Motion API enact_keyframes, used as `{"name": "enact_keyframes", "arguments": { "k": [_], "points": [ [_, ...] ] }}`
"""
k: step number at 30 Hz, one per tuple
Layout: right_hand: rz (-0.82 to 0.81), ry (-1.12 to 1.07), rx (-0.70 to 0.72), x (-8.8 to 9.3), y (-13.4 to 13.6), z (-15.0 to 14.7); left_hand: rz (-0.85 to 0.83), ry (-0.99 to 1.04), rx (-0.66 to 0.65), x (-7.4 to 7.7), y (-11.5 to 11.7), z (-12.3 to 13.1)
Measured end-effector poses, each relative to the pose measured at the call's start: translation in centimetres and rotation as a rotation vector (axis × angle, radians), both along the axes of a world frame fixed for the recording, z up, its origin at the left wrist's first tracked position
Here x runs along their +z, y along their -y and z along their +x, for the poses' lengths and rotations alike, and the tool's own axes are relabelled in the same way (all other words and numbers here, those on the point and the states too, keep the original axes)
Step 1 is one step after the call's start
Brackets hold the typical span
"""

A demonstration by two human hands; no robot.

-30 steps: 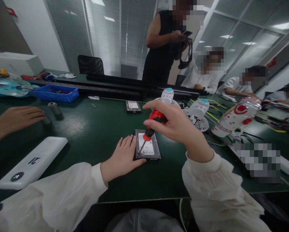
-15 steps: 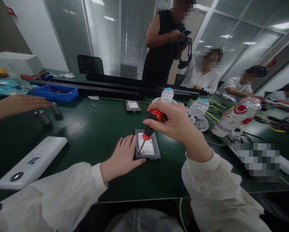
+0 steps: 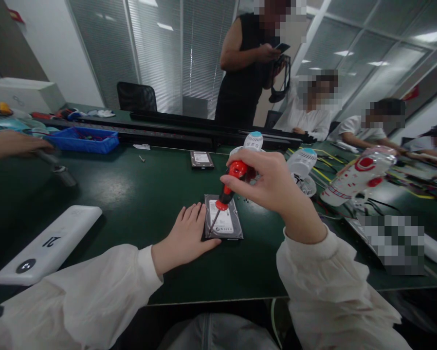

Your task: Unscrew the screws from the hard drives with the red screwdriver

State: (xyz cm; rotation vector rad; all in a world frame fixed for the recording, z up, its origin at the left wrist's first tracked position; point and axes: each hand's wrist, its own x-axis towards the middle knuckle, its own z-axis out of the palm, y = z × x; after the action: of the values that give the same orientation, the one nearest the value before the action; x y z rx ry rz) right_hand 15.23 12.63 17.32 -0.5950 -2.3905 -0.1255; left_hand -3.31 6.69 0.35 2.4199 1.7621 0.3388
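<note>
A hard drive (image 3: 236,224) with a white label lies flat on the green table. My left hand (image 3: 187,238) rests flat against its left side, fingers stretched out and thumb along its near edge. My right hand (image 3: 267,182) is closed around the red and black handle of a screwdriver (image 3: 226,194). The screwdriver leans to the right, with its tip at the drive's near left corner. Whether the tip sits in a screw is too small to tell. A few small dark bits lie just right of the drive.
A second hard drive (image 3: 201,160) lies farther back. At left are a white power bank (image 3: 48,247), a metal cylinder (image 3: 63,175), a blue tray (image 3: 85,141) and another person's hand (image 3: 17,143). Small white fans (image 3: 300,165) and a patterned bottle (image 3: 357,177) stand at right. Several people are beyond.
My right hand has shifted slightly right and up on the screwdriver handle, its tip staying put. My left hand is still. The other person's hand has moved left with one metal cylinder.
</note>
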Motion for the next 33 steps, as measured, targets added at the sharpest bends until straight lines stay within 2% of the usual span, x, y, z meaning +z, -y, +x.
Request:
{"name": "enact_keyframes", "arguments": {
  "k": [2,6,8,13,19,22,25,31,33],
  "points": [
    [-0.022,0.016,-0.003,-0.2,0.0,0.0,0.015,0.001,0.002,-0.2,0.0,0.0],
    [-0.189,-0.086,0.183,-0.9,-0.4,-0.3,0.043,0.015,-0.004,-0.2,0.0,0.0],
    [-0.216,-0.126,0.226,-1.0,-0.6,-0.5,0.03,0.014,0.004,0.0,0.0,0.0],
    [-0.064,0.023,0.139,-0.4,-0.5,-0.1,0.014,-0.003,0.018,0.3,0.1,0.2],
    [-0.127,0.068,0.189,0.1,0.1,0.4,0.027,-0.001,0.004,0.1,0.0,0.0],
    [-0.069,0.042,0.074,0.1,0.0,0.2,0.024,-0.011,0.005,0.1,0.1,0.0],
    [-0.025,0.124,-0.026,0.1,-0.2,0.2,0.046,-0.001,0.009,0.0,0.1,0.0],
    [-0.126,0.103,0.167,0.0,-0.4,0.4,0.053,0.018,0.005,-0.1,0.0,0.0],
    [-0.132,0.076,0.161,-0.1,-0.4,0.3,0.034,0.012,0.008,0.0,0.0,0.0]
  ]
}}
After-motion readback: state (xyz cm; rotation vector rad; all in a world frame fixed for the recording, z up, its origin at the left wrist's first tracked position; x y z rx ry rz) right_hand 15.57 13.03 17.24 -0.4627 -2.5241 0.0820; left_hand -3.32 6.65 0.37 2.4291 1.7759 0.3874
